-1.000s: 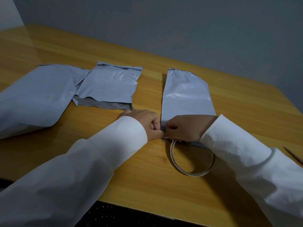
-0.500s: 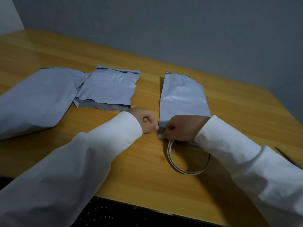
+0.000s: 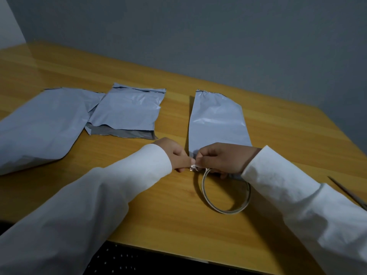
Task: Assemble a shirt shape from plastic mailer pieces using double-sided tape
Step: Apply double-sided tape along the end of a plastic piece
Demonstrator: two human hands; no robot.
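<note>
I see both grips, left hand (image 3: 177, 158) and right hand (image 3: 222, 159), pinching the thin tape ring's (image 3: 226, 192) crinkled end beside the glossy grey mailer piece (image 3: 217, 124) mid-counter (image 3: 178, 225).

Tape ring (image 3: 226, 192) before right mailer piece (image 3: 217, 124) (others left)

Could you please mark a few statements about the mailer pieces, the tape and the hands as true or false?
1. Three grey plastic mailer pieces lie on the wooden table. True.
2. The thin ring-shaped tape roll sits on the leftmost mailer piece. False: it is by the rightmost mailer piece.
3. Both hands meet at that piece's near corner. True: left hand, right hand.
4. The middle mailer piece is being lifted. False: it lies flat, untouched.
</note>
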